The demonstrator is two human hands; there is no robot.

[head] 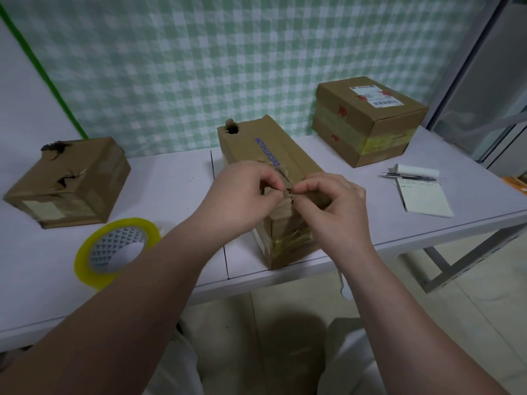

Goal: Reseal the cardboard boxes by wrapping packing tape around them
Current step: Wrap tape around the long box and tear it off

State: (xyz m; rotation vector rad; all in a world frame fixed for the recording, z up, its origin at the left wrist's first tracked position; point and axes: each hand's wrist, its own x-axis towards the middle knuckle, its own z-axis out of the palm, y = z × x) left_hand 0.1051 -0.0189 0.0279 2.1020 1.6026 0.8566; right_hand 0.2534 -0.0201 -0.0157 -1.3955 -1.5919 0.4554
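Left hand [245, 192] and right hand [333, 203] both pinch torn flaps atop the long brown cardboard box [273, 178] mid-counter [176, 181]; rough pulling likely widens the tear.

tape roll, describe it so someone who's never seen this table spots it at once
Start at the white table and go to its left half, near the front edge. Just in front of the torn box lies the tape roll, the only yellow ring there.

The box [296, 163] is brown with blue letters, the tape roll [85, 262] yellow, the curtain [199, 67] green-white checked, the table [171, 183] pale lilac.
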